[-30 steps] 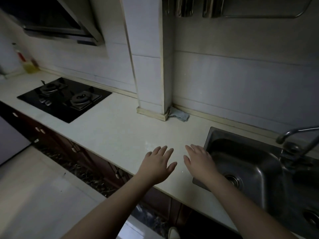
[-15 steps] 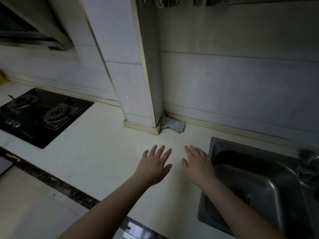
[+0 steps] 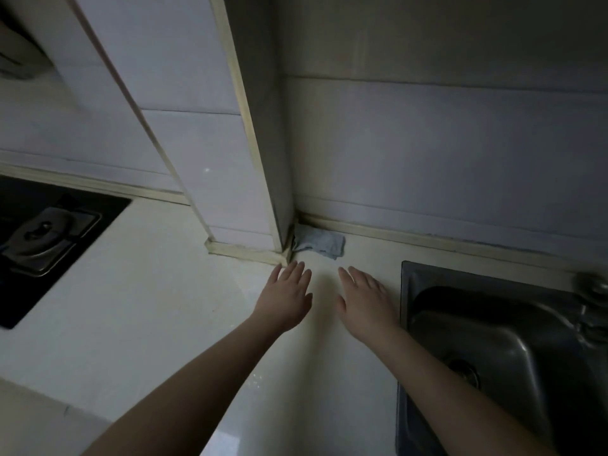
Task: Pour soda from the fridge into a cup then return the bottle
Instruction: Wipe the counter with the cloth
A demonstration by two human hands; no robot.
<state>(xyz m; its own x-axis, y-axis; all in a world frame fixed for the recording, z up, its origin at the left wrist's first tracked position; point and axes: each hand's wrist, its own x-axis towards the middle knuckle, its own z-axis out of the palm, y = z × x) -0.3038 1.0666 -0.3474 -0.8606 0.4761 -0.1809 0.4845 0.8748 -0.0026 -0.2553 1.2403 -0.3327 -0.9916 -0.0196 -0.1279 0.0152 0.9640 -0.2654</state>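
soda bottle, cup and fridge do not show in this view, so their place cannot be told. both hands reach forward over the pale counter (image 3: 131,307), palms down, fingers straight and spread, each grip released and holding nothing. left hand (image 3: 286,302) is near the foot of the tiled pillar (image 3: 230,192). right hand (image 3: 365,304) is just beside the steel sink (image 3: 493,324). a grey cloth (image 3: 320,245) lies against the wall, beyond the fingertips. a black stove (image 3: 42,238) sits far left.
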